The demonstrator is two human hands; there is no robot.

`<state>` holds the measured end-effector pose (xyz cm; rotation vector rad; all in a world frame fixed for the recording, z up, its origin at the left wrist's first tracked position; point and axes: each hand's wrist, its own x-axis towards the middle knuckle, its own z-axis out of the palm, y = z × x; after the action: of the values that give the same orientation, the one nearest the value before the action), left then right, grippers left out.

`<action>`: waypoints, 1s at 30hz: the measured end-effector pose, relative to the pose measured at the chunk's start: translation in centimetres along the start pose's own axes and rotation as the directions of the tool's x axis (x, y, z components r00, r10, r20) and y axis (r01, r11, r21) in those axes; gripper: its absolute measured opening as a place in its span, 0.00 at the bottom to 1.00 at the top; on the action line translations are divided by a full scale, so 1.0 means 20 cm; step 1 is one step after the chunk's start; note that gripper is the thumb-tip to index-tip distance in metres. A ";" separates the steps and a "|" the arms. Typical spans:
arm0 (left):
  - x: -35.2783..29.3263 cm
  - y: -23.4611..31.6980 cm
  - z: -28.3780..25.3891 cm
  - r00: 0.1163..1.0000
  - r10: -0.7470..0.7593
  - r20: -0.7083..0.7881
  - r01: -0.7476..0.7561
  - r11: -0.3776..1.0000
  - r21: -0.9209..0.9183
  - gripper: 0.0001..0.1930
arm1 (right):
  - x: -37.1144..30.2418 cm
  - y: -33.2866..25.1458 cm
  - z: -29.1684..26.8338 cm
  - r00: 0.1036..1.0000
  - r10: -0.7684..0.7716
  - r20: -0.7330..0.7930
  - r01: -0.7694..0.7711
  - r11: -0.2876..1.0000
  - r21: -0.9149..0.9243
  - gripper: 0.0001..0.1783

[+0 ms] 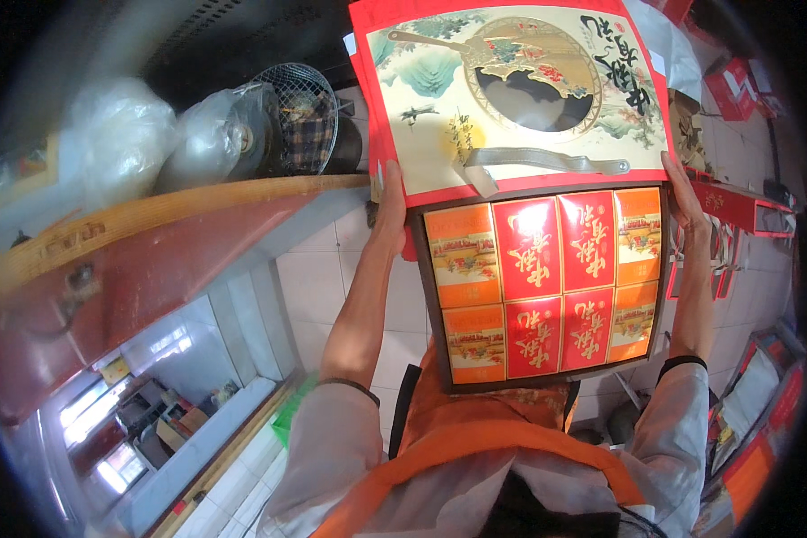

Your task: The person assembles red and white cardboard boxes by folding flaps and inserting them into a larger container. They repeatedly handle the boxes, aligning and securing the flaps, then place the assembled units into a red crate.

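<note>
Between my two hands is a gift box. Its cream-and-red lid (439,143) bears a painted landscape, a round fan design and a silver-grey strap handle (551,161). Nearer me, its dark brown tray (547,381) is packed with several small cartons, red ones (533,332) in the middle and orange ones (475,345) along both sides. My left hand (391,204) grips the left side where lid and tray meet. On the opposite side, my right hand (684,195) holds the edge at the same level. Most fingers are hidden behind the box.
To the left runs a red counter with a wooden edge (242,190). Clear plastic bags (130,125) and a wire basket (300,117) with checked cloth stand beyond it. Red boxes (735,208) lie on the tiled floor at right. A green crate (289,411) is low on the left.
</note>
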<state>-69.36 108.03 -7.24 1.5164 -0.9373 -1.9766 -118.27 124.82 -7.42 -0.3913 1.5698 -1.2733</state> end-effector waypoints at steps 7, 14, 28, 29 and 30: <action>-0.10 0.11 0.13 0.999 -0.036 0.035 0.041 0.984 -0.175 0.38 | -0.04 0.03 0.08 0.993 0.109 0.048 -0.119 0.905 0.410 0.33; -0.11 0.02 0.12 0.976 0.153 -0.154 -0.172 0.978 -0.117 0.32 | -0.07 0.02 0.12 0.992 0.110 0.056 -0.123 0.860 0.495 0.28; -0.17 0.04 0.18 0.958 0.172 -0.229 -0.218 0.957 -0.191 0.27 | -0.03 0.07 0.13 0.998 0.053 0.023 -0.056 0.797 0.602 0.27; -0.18 0.05 0.19 0.964 0.168 -0.205 -0.209 0.957 -0.200 0.28 | -0.04 0.07 0.12 0.993 0.119 -0.003 -0.091 0.773 0.628 0.29; -0.18 0.06 0.20 0.972 0.159 -0.171 -0.194 0.957 -0.216 0.28 | -0.03 0.07 0.12 0.998 0.050 0.028 -0.057 0.790 0.610 0.30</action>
<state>-72.20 110.73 -3.57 1.3792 -0.7240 -1.7482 -115.40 124.61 -8.10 0.0661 1.0593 -1.6440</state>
